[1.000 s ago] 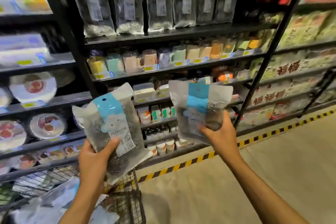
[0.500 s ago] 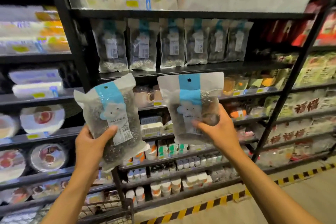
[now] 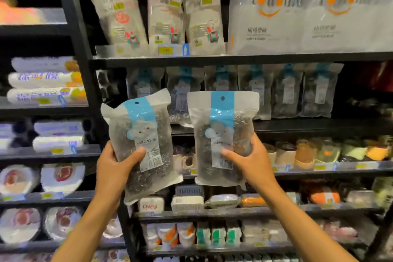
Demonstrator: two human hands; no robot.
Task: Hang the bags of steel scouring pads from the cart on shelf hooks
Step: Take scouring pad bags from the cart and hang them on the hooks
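I hold up two clear bags of steel scouring pads, each with a light blue header strip and a punched hole at the top. My left hand (image 3: 116, 166) grips the left bag (image 3: 142, 140), which tilts to the left. My right hand (image 3: 251, 161) grips the right bag (image 3: 222, 136), which stands upright. Behind them a row of several matching bags (image 3: 287, 91) hangs under a black shelf; the hooks themselves are hidden. The cart is out of view.
A black shelf board (image 3: 234, 58) above the hanging row carries white packets (image 3: 165, 23) and large white bags (image 3: 270, 17). Mugs (image 3: 304, 151) line the shelf below. A black upright post (image 3: 85, 66) divides off the left bay, which holds wrapped rolls and plates.
Both hands have raised their bags, and my view has tilted up and drawn closer to the shelf. The cart and the floor have dropped out of sight. The hanging row is now right behind the bags.
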